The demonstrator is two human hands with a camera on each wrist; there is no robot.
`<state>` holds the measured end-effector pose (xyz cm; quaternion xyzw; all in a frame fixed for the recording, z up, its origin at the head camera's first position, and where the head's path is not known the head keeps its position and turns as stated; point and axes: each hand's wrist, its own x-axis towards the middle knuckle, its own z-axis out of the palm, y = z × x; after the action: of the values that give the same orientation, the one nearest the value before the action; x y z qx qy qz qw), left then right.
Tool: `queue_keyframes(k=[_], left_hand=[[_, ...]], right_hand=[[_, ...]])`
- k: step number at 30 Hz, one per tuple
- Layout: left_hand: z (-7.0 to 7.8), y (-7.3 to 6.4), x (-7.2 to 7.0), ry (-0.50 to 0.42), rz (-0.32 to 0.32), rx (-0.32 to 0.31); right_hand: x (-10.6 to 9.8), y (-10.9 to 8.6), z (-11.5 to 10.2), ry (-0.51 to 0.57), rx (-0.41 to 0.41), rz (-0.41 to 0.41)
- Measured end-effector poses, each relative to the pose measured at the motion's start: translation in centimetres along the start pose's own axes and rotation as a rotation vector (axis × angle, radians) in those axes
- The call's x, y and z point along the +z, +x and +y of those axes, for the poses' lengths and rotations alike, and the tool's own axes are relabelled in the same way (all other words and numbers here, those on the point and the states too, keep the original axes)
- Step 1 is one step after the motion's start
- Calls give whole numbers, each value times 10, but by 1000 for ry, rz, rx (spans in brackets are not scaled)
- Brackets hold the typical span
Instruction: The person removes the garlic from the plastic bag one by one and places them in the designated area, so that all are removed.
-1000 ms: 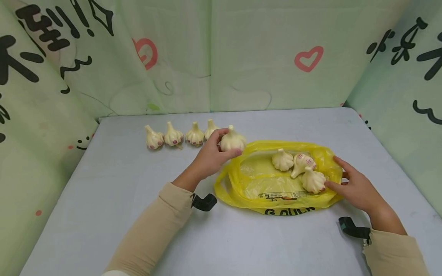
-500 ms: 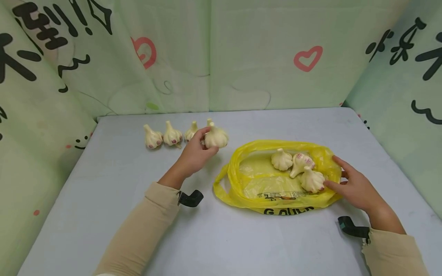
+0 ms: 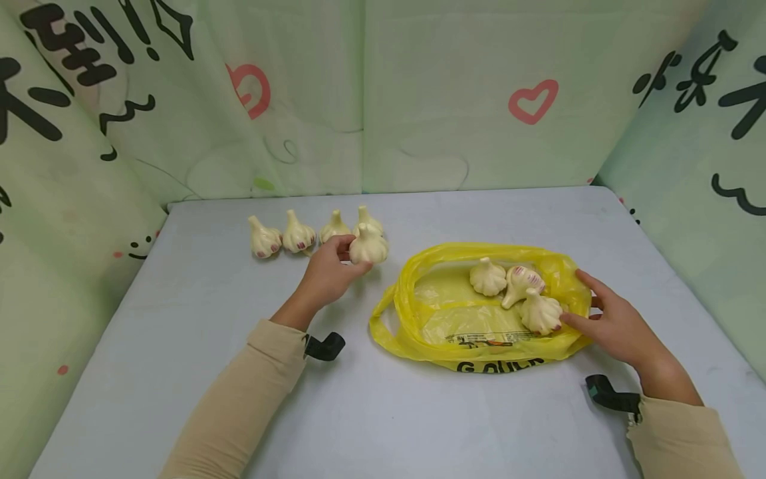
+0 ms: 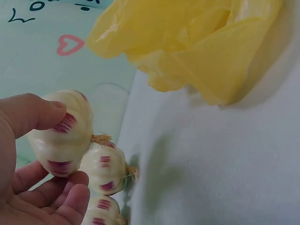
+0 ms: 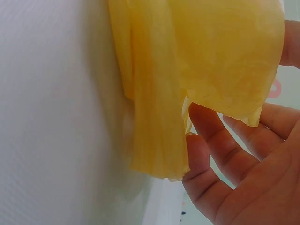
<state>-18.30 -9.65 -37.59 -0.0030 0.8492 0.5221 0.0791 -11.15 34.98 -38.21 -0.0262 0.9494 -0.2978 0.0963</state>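
In the head view my left hand holds a garlic bulb, stem up, just in front of the right end of a row of garlic bulbs. In the left wrist view the thumb lies on one side of the held bulb, fingers on the other; its root tuft points toward the tabletop. A yellow plastic bag lies wide-mouthed at right with three garlic bulbs inside. My right hand grips the bag's right edge; in the right wrist view, fingers curl against the yellow plastic.
A pale table carries everything. Behind and beside it hang light green curtains with black lettering and red hearts. The bag's handle loop spreads out on its left side. Both wrists wear black camera mounts.
My left hand has carried the garlic bulb left, away from above the bag's edge, and then lowered it slightly at the row. The right hand and bag have stayed put.
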Motion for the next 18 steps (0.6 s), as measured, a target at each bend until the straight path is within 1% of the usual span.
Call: queue_keyframes(k=[4,18], left_hand=[[-4,2,2,22,7,-19],[-19,8,13,76,40,2]], right_hand=[[0,0,0,-3,-2,0],[0,-1,0,12,6,-5]])
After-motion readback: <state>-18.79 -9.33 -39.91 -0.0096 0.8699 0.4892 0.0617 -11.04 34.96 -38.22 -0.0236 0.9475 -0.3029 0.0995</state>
